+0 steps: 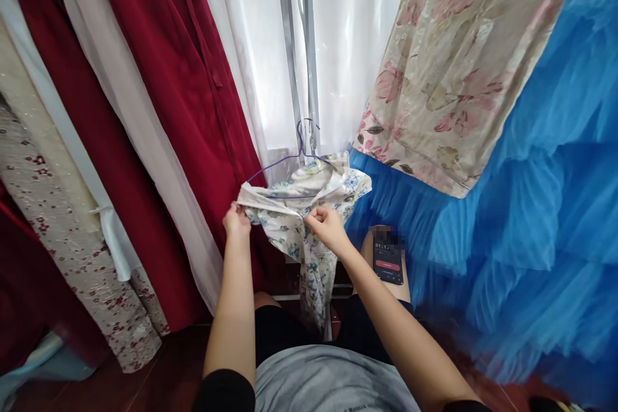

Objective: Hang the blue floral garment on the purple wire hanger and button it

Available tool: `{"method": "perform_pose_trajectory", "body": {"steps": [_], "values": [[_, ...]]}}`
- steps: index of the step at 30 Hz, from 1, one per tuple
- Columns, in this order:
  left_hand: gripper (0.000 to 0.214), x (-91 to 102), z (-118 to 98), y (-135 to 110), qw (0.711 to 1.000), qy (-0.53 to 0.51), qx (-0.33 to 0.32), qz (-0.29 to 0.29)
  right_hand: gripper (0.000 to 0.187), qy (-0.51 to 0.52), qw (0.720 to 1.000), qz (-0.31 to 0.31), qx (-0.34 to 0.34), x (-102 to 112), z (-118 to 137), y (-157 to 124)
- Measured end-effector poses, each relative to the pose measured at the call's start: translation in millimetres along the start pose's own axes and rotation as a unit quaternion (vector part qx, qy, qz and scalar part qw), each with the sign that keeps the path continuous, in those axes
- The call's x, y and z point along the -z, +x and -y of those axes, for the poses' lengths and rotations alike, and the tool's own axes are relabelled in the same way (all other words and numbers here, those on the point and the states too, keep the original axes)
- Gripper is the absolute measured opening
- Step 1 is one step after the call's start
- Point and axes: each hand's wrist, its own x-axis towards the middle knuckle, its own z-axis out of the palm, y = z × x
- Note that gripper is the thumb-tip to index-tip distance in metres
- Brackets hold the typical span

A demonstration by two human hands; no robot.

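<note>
A white dress with blue floral print (pixel 290 235) hangs on a purple wire hanger (pixel 275 166) in front of me. My left hand (pixel 236 219) is closed on the dress's edge near its left shoulder. With fingers pinched, my right hand (pixel 326 226) grips the fabric near the middle of the neckline. A strip of the pale edge is stretched taut between the two hands. The lower part of the dress hangs down between my knees.
Dark red garments (pixel 168 109) and a flower-dotted cloth (pixel 72 257) hang at the left. A beige floral garment (pixel 449 77) and ruffled blue tulle (pixel 545 219) hang at the right. A phone (pixel 387 261) lies on my right thigh. Metal poles (pixel 311 45) stand before white curtains (pixel 362 26).
</note>
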Motion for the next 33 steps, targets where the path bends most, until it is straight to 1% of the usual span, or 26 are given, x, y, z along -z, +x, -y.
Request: {"method": "perform_pose_trajectory", "body": {"steps": [1, 3, 5, 6, 8, 9, 11, 12, 13, 15, 17, 18, 19, 20, 21, 22, 23, 24, 25, 26, 27, 28, 29, 30, 31, 33], "values": [[0.025, 7.9, 16, -8, 0.999, -0.002, 0.033, 0.005, 0.018, 0.018, 1.0, -0.01, -0.015, 0, -6, -3], [0.022, 18.4, 45, -28, 0.996, -0.009, 0.082, 0.021, 0.021, 0.042, 0.997, -0.048, -0.04, 5, -22, -12], [0.017, 21.6, 66, -50, 0.993, -0.016, 0.11, 0.043, 0.024, 0.05, 0.992, -0.101, -0.054, 17, -42, -22], [0.014, 20.7, 73, -61, 0.991, -0.018, 0.117, 0.057, 0.025, 0.05, 0.989, -0.128, -0.06, 25, -52, -28], [0.008, 14.8, 79, -78, 0.989, -0.021, 0.116, 0.094, 0.029, 0.04, 0.983, -0.165, -0.07, 41, -67, -39], [0.007, 10.3, 79, -87, 0.987, -0.021, 0.108, 0.116, 0.03, 0.031, 0.982, -0.173, -0.075, 47, -71, -44], [0.014, -0.8, 73, -104, 0.983, -0.022, 0.087, 0.162, 0.032, 0.014, 0.981, -0.176, -0.076, 53, -73, -49], [0.018, -7.0, 69, -113, 0.979, -0.015, 0.074, 0.19, 0.032, 0.008, 0.984, -0.164, -0.069, 53, -70, -49], [0.021, -13.6, 65, -123, 0.973, 0.002, 0.057, 0.225, 0.032, 0.003, 0.989, -0.138, -0.054, 50, -65, -50], [0.023, -26.5, 55, -142, 0.949, 0.057, 0.004, 0.31, 0.032, -0.003, 0.999, -0.042, -0.004, 41, -51, -48], [0.022, -37.2, 47, -156, 0.911, 0.113, -0.074, 0.389, 0.027, 0.004, 0.997, 0.073, 0.027, 32, -36, -46], [0.022, -40.9, 43, -160, 0.895, 0.132, -0.112, 0.412, 0.026, 0.016, 0.993, 0.116, 0.022, 30, -29, -44], [0.023, -42.9, 39, -161, 0.884, 0.14, -0.138, 0.424, 0.026, 0.037, 0.989, 0.141, 0.003, 29, -22, -43], [0.026, -43.1, 36, -161, 0.875, 0.143, -0.147, 0.439, 0.026, 0.062, 0.986, 0.154, -0.025, 31, -16, -42], [0.033, -41.3, 34, -159, 0.864, 0.145, -0.135, 0.463, 0.027, 0.088, 0.982, 0.157, -0.052, 36, -9, -41], [0.04, -37.6, 33, -157, 0.848, 0.146, -0.104, 0.498, 0.027, 0.108, 0.979, 0.156, -0.074, 42, -3, -40], [0.045, -32.2, 33, -156, 0.824, 0.148, -0.06, 0.543, 0.026, 0.12, 0.976, 0.157, -0.088, 51, 4, -38], [0.048, -25.2, 35, -155, 0.79, 0.157, -0.008, 0.592, 0.024, 0.118, 0.974, 0.166, -0.096, 61, 11, -36], [0.049, -17.1, 37, -154, 0.749, 0.177, 0.04, 0.637, 0.022, 0.103, 0.972, 0.183, -0.1, 73, 20, -34], [0.049, -8.4, 41, -155, 0.709, 0.212, 0.073, 0.668, 0.02, 0.08, 0.97, 0.206, -0.1, 87, 28, -30], [0.049, 0.6, 46, -155, 0.676, 0.257, 0.087, 0.685, 0.018, 0.052, 0.968, 0.227, -0.093, 101, 37, -24], [0.048, 9.4, 51, -155, 0.653, 0.305, 0.089, 0.688, 0.017, 0.022, 0.967, 0.239, -0.082, 115, 45, -17], [0.047, 17.4, 55, -153, 0.64, 0.348, 0.081, 0.68, 0.016, -0.004, 0.97, 0.235, -0.064, 129, 52, -9], [0.047, 24.5, 58, -150, 0.639, 0.381, 0.064, 0.666, 0.014, -0.025, 0.975, 0.216, -0.042, 143, 58, 2], [0.047, 30.3, 59, -145, 0.647, 0.4, 0.046, 0.648, 0.012, -0.041, 0.982, 0.185, -0.019, 155, 63, 14], [0.046, 37.9, 55, -131, 0.682, 0.407, 0.012, 0.607, 0.01, -0.055, 0.991, 0.117, 0.014, 173, 67, 43]]}}
